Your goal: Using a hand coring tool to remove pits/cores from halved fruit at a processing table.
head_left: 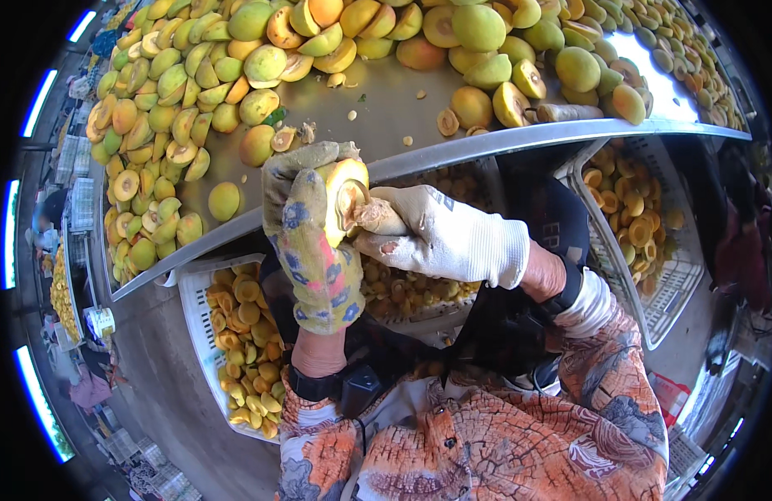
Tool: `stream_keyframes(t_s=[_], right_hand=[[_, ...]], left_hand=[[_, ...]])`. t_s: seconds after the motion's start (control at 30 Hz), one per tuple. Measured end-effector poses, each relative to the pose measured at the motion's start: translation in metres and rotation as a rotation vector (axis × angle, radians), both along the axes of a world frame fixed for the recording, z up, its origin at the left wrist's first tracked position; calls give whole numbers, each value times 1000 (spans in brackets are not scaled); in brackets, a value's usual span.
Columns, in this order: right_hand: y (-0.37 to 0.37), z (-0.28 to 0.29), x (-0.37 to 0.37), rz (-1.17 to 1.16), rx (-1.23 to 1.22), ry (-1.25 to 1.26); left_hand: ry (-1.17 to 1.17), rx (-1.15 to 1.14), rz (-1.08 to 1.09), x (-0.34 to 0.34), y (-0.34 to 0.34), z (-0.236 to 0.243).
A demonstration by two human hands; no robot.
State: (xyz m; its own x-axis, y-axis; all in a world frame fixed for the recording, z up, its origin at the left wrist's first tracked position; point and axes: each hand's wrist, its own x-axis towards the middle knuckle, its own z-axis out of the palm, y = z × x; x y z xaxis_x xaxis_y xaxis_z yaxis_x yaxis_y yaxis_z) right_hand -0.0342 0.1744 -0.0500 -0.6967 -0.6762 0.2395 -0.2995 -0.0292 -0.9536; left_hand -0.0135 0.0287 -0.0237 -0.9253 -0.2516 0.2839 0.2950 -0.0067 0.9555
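My left hand (315, 230), in a flower-patterned cloth glove, is closed round a yellow peach half (349, 177), its cut face turned toward my right hand. My right hand (444, 234), in a white knit glove with a worn spot on a finger, grips a short pitting tool by its tan, worn handle (381, 218). A curved metal end of the tool appears to sit in the hollow of the peach half; whether the stone is still there I cannot tell. Both hands are above the near edge of a metal worktable (386, 113) heaped with whole and halved peaches (164, 83).
White plastic crates of peach halves stand below the table edge: one at left (204, 334), one at right (653, 309), another partly hidden between them. A similar handled tool (568, 113) lies by the table's raised metal rim (486, 144). Loose stones and scraps dot the tabletop.
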Motion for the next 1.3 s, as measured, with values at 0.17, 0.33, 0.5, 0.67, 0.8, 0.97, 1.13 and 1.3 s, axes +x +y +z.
stream_keyframes(t_s=[0.17, 0.33, 0.5, 0.67, 0.8, 0.97, 1.13, 1.3], right_hand=[[5, 28, 7, 112, 46, -508], [7, 32, 9, 236, -119, -901], [-5, 3, 9, -9, -81, 5], [2, 24, 2, -12, 110, 36], [3, 22, 2, -27, 265, 134], [4, 24, 2, 68, 232, 33], [3, 18, 3, 87, 271, 85], [4, 11, 4, 127, 283, 109]], left_hand=[[1, 47, -71, 1, 1, 16], [-57, -126, -132, 10, -25, 3], [-251, 541, -47, 3, -19, 0], [-242, 537, -157, 5, -17, -5], [-262, 418, -130, 7, -12, -4], [-105, 19, -72, 10, -19, -9], [79, -480, -6, 15, -30, -20], [-294, -239, -233, 20, -37, -8]])
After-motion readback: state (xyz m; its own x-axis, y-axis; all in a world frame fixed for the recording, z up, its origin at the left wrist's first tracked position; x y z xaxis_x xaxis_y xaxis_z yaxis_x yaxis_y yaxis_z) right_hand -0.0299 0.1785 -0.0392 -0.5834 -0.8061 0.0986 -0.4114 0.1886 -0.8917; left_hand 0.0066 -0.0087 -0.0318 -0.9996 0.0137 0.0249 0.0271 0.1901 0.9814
